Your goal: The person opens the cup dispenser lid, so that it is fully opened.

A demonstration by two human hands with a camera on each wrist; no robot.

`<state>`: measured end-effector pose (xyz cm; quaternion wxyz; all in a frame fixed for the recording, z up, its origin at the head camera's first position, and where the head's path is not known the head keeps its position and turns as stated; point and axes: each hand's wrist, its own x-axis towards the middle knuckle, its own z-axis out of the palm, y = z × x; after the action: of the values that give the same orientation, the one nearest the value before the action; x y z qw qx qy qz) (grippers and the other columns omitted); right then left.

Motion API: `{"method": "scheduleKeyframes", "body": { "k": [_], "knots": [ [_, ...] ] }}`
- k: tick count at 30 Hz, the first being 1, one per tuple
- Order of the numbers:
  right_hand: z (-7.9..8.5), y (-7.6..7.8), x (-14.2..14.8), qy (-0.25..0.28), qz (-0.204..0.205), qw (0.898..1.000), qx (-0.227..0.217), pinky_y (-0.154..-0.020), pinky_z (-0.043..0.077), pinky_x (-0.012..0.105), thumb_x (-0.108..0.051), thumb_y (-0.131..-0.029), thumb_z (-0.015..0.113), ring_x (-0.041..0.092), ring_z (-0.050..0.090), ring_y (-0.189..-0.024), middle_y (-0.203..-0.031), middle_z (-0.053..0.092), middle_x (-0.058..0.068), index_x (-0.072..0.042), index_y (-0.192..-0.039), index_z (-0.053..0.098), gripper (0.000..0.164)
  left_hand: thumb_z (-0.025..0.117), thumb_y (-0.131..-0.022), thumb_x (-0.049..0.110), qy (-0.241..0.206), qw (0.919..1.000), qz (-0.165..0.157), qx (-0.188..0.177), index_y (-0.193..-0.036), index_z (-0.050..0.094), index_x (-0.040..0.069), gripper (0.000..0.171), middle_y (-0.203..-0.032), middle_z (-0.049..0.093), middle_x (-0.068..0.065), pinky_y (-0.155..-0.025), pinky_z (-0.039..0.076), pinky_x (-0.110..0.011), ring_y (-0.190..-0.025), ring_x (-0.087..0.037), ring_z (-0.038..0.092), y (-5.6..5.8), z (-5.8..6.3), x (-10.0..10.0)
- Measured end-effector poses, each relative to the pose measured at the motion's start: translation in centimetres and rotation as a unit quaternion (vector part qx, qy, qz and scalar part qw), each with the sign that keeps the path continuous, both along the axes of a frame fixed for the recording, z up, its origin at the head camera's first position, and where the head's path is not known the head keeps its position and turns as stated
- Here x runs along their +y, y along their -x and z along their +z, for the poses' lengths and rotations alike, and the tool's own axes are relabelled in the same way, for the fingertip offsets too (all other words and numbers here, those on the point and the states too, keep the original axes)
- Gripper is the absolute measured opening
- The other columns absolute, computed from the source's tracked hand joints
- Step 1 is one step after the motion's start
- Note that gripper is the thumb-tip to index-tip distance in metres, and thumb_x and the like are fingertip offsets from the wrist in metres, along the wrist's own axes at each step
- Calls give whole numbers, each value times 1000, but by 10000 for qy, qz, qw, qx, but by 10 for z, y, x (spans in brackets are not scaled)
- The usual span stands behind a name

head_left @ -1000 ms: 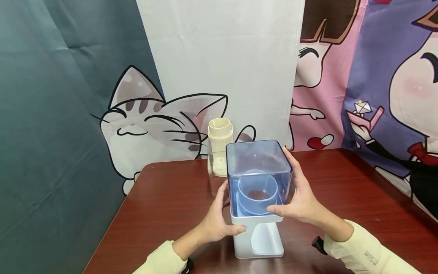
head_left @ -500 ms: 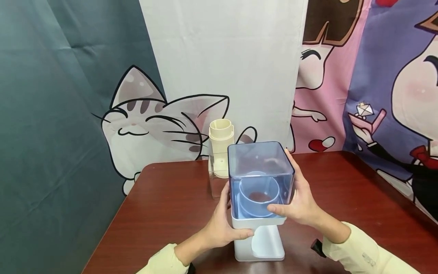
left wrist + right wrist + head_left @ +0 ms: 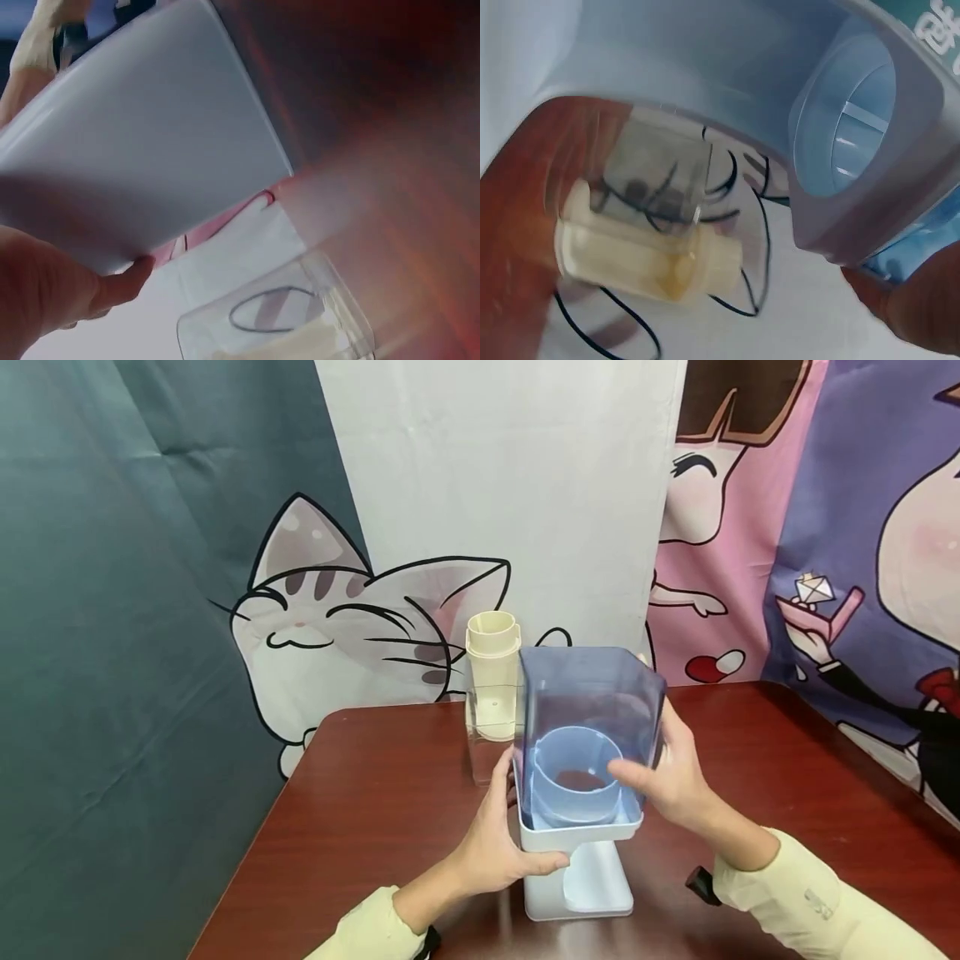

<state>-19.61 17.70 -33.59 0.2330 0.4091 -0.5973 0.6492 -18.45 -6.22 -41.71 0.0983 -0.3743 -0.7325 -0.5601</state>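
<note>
A white stand (image 3: 581, 839) with an open front stands on the table in the head view. My left hand (image 3: 491, 852) grips its upper left side, thumb in front; the left wrist view shows these fingers at the stand's side wall (image 3: 150, 135). A pale-blue round collar (image 3: 577, 772) rises from the stand's top. Over it sits a see-through blue-tinted square cover (image 3: 592, 685), tilted, its right side raised from the rim. My right hand (image 3: 675, 777) holds the cover between thumb in front and fingers behind. The right wrist view shows the stand's round opening (image 3: 847, 112) from below.
Behind the stand, a cream tube-shaped piece (image 3: 492, 668) stands with a clear plastic box (image 3: 487, 760) around its lower part. The red-brown table (image 3: 375, 818) ends at a printed cloth backdrop (image 3: 510, 468) behind and at the sides.
The cover has gone from sitting square on the stand to tilted, its right side up, as my right hand lifted. My left hand keeps its grip. The view has shifted slightly.
</note>
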Motion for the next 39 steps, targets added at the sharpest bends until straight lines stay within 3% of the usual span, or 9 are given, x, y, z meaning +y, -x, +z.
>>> {"method": "scheduleKeyframes", "body": {
  "k": [3, 5, 8, 13, 20, 26, 31, 35, 39],
  "knots": [
    [0, -2, 3, -317, -123, 9987, 386, -94, 51, 27, -7, -68, 88, 24, 61, -112, -132, 57, 18, 5, -153, 24, 108, 92, -67, 23, -94, 9997, -155, 146, -158, 6, 14, 126, -150, 36, -8, -106, 42, -41, -130, -24, 45, 6, 2, 0],
    [0, -2, 4, -435, -144, 9983, 373, -93, 51, 27, -9, -65, 90, 24, 59, -114, -134, 56, 16, 3, -154, 23, 112, 87, -73, 31, -220, 9989, -320, 256, -158, 9, 11, 117, -150, 38, -11, -105, 43, -42, -130, -25, 46, 8, 2, -2],
    [-1, -1, 3, -463, -160, 9986, 213, -91, 53, 28, -6, -64, 89, 24, 59, -112, -135, 55, 15, 2, -154, 25, 111, 79, -79, 40, -397, 9981, -468, 76, -157, 13, 10, 106, -150, 39, -14, -106, 42, -40, -132, -25, 46, 9, 3, -5],
    [-4, 1, 2, -376, 24, 9985, 385, -94, 51, 29, -7, -65, 89, 25, 61, -115, -137, 55, 17, 4, -154, 22, 112, 80, -73, 26, -395, 9980, -392, -299, -156, 18, 10, 104, -145, 44, -15, -105, 43, -38, -130, -24, 48, 7, 6, -8],
    [0, 4, 8, -593, 483, 9964, 358, -99, 48, 30, 1, -62, 89, 27, 54, -122, -141, 48, 19, 4, -154, 14, 118, 79, -73, 27, -252, 9991, -260, -205, -154, 19, 8, 103, -142, 48, -14, -103, 45, -38, -127, -25, 51, 5, 8, -9],
    [3, 5, 17, -1152, 127, 9917, 549, -92, 50, 27, -5, -57, 90, 24, 50, -120, -140, 47, 15, 7, -153, 17, 121, 80, -72, 23, -288, 9989, -296, -241, -154, 21, 10, 102, -137, 53, -14, -100, 48, -39, -123, -23, 55, 4, 9, -8],
    [2, 3, 17, -1056, -278, 9845, 1376, -94, 48, 23, -31, -67, 92, 20, 51, -120, -142, 49, 10, 13, -148, 22, 115, 81, -74, 21, -322, 9986, -416, 104, -152, 24, 11, 98, -132, 57, -14, -97, 51, -41, -119, -23, 58, 7, 6, -7],
    [4, -1, 13, -865, -405, 9736, 2072, -99, 44, 23, -37, -69, 90, 21, 51, -123, -145, 48, 14, 18, -142, 23, 114, 80, -75, 23, -260, 9970, -341, 641, -147, 30, 7, 89, -125, 61, -13, -91, 54, -42, -113, -21, 61, 10, 4, -8],
    [7, -3, 13, -878, -244, 9816, 1678, -98, 45, 23, -34, -68, 91, 21, 51, -124, -143, 48, 13, 16, -144, 22, 114, 80, -74, 22, -279, 9977, -301, 548, -148, 29, 6, 91, -127, 60, -14, -92, 53, -44, -115, -22, 60, 10, 3, -8]
  ]
}}
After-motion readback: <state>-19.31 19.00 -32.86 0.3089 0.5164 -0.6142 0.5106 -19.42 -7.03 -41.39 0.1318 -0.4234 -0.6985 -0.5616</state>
